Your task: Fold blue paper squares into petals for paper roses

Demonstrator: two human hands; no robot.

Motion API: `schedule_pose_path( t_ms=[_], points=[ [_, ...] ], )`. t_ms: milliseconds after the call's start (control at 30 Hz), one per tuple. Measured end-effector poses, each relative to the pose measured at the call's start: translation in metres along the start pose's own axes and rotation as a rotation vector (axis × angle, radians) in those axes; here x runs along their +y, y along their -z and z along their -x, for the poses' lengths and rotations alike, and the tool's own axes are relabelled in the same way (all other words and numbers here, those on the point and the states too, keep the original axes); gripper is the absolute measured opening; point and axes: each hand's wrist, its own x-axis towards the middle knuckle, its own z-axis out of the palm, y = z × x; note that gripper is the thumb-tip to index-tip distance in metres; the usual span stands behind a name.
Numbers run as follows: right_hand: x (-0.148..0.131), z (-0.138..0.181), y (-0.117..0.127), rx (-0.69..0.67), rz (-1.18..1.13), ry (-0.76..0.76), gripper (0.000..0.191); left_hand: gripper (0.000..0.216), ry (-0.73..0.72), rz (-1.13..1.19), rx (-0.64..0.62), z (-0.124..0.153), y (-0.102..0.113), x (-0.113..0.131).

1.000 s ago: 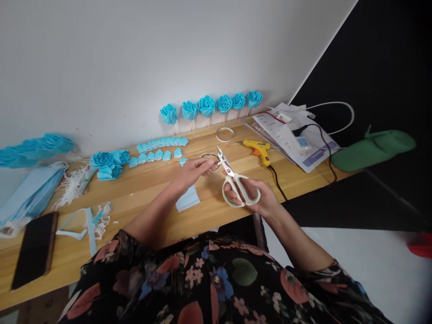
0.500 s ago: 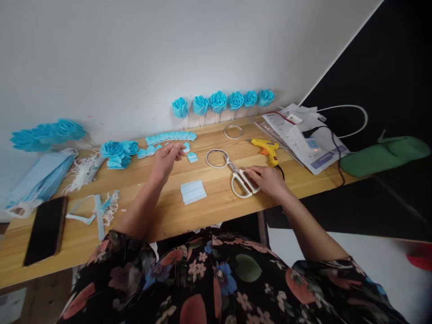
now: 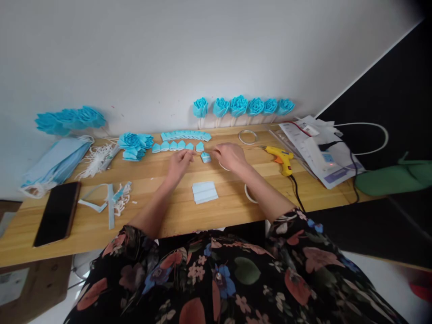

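Note:
Both my hands rest on the wooden table [image 3: 168, 216] near its far side. My left hand [image 3: 180, 162] has its fingers drawn together at the end of a short row of small blue folded petals [image 3: 175, 146]. My right hand [image 3: 229, 156] is curled with its fingertips beside one small blue folded piece [image 3: 205, 157]. What either hand pinches is too small to make out. White-handled scissors [image 3: 249, 193] lie under my right forearm, mostly hidden. A light blue cut square [image 3: 204, 192] lies in front of my hands.
Several blue roses [image 3: 239, 105] stand along the wall, with a longer petal row [image 3: 185, 135] before them. A tape ring [image 3: 247, 136], yellow glue gun [image 3: 280, 157] and papers [image 3: 320, 144] lie right. Loose roses [image 3: 135, 144], masks [image 3: 54, 164], scraps [image 3: 108, 202] and a phone [image 3: 57, 212] lie left.
My right hand laid the scissors on the table, let go and moved to the small blue piece. My left hand carried a cut piece to the petal row. The camera turned left.

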Motion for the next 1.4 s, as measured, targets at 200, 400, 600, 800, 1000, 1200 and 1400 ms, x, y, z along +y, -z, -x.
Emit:
schedule_pose_path(
  t_ms=[200,400,600,800,1000,1200,1400],
  points=[
    [-0.004,-0.031,-0.019,-0.127,-0.133,-0.023,0.018,0.030,-0.033,-0.060,-0.033,0.003,0.000,0.001],
    [0.002,-0.016,-0.019,0.031,-0.509,-0.053,0.012,0.031,0.016,0.034,-0.018,0.007,-0.004,0.009],
    [0.002,0.003,-0.013,0.158,-0.933,-0.039,0.016,0.045,0.171,0.228,-0.288,0.017,-0.010,0.024],
    [0.001,0.012,-0.011,0.165,-1.046,0.003,0.023,0.028,0.172,0.214,-0.332,0.021,-0.011,0.028],
    [0.000,0.015,-0.005,0.081,-1.169,0.068,0.035,0.027,0.140,0.177,-0.403,0.022,-0.010,0.029],
    [0.003,0.016,-0.004,0.114,-1.178,0.039,0.034,0.044,0.133,0.258,-0.484,0.022,-0.007,0.033],
    [-0.004,0.025,-0.006,0.098,-1.154,0.048,0.035,0.033,0.114,0.279,-0.398,0.024,-0.010,0.032]
  ],
)
